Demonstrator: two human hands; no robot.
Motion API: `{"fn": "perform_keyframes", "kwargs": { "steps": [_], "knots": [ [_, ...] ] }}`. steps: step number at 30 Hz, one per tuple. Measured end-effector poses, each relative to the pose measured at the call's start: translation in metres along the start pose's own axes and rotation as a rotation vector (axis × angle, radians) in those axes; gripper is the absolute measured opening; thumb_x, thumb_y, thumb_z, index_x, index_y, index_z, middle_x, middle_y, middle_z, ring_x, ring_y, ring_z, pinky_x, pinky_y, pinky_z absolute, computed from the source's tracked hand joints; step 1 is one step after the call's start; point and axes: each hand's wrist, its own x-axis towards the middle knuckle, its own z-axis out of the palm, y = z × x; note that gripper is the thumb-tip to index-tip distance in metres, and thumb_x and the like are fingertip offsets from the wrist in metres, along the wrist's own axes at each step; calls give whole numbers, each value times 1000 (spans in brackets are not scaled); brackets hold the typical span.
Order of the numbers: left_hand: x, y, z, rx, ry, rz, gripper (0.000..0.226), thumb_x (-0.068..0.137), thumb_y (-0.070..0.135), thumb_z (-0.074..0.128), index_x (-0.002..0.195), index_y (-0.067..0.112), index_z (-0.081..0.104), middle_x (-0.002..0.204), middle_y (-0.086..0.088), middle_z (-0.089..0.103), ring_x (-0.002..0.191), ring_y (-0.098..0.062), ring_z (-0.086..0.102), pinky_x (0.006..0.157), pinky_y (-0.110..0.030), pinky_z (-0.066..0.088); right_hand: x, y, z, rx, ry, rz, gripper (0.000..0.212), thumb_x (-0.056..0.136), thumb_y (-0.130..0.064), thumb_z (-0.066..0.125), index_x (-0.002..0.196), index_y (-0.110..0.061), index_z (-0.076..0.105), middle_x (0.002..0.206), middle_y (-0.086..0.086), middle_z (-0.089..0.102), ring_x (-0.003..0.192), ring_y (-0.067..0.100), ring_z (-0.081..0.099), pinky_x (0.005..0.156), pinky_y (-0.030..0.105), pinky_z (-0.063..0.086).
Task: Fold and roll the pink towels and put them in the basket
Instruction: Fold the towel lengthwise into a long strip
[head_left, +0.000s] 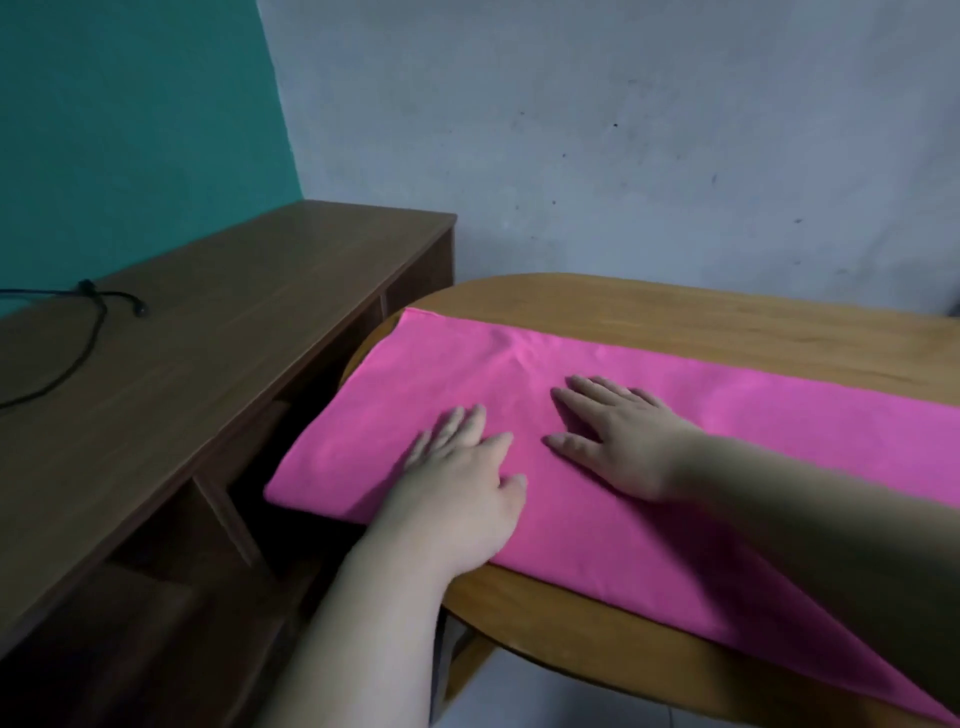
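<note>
The pink towel (649, 415) lies flat on the bench (675, 317), its long axis running along the bench's length, one short end overhanging the rounded left end. The left hand (462, 478) and right hand (618, 436) press on it, palms down, fingers straight.

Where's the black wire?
In the head view, the black wire lies at the far left on top of the dark brown shelf unit, well left of the pink towel on the wooden table.
</note>
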Motion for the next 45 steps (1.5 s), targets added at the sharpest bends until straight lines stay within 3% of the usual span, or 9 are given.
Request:
{"fn": "perform_keyframes", "kwargs": {
  "steps": [4,8,13,18,22,28,36,40,45],
  "knots": [
    [12,11,2,77,-94,-122,76,95,73,26,159,42,-2,167,5,-16,153,-21,-16,124,-49,-7,-30,41,6,-27,-2,228,84,90,-79,11,161,-35,0,170,-6,-4,156,18,-3,124,52,5],
    [18,34,0,135,-104,-267,71,100,59,26,160,33,-1,168,-9,-12,154,-33,-11,123,-56,-1,-47,78,7,-21,12,365,89,86,-83,7,160,-34,2,170,-5,-3,156,21,-2,121,60,8],
    [42,106,18,163,-169,196,66,103,53,32,160,35,5,168,1,-14,153,-18,-16,125,-47,-5,-43,92,10,-2,20,295,85,91,-78,13,161,-31,2,169,-3,-6,156,26,-6,119,64,2],
    [86,104,19,220,-127,141,72,95,74,21,158,46,-1,167,8,-13,154,-16,-13,125,-46,-5,-25,115,3,22,5,189,75,99,-69,19,162,-30,4,170,-2,-6,156,25,-7,121,61,-2],
    [104,111,15,271,-109,47,80,93,78,20,159,39,-2,168,2,-12,155,-21,-10,125,-46,-1,-23,140,-1,62,24,45,69,103,-62,25,162,-30,10,170,-1,-1,156,19,-4,124,52,-1],
    [117,150,28,284,-152,473,63,105,54,27,160,37,0,167,7,-15,151,-6,-17,124,-30,-9,-55,199,0,35,32,91,69,103,-63,23,162,-30,7,170,-4,-1,156,15,-3,126,45,1],
    [165,240,56,314,21,253,62,101,58,30,155,28,24,162,-10,19,151,-28,14,120,-57,17,-97,286,-2,21,44,384,73,101,-65,19,162,-27,5,170,-2,-3,156,18,-4,125,46,0],
    [180,289,74,269,-78,376,68,102,61,25,161,31,8,169,-2,-3,155,-20,-6,124,-52,0,-95,294,0,20,44,360,72,103,-62,19,162,-24,4,170,1,-4,156,20,-5,125,51,0],
    [194,286,78,304,-70,309,80,90,80,17,158,43,-1,168,4,-11,154,-21,-11,124,-51,-3,-125,343,0,44,54,387,79,99,-69,20,162,-25,4,170,-2,-3,156,17,-4,126,45,1]
  ]
}}
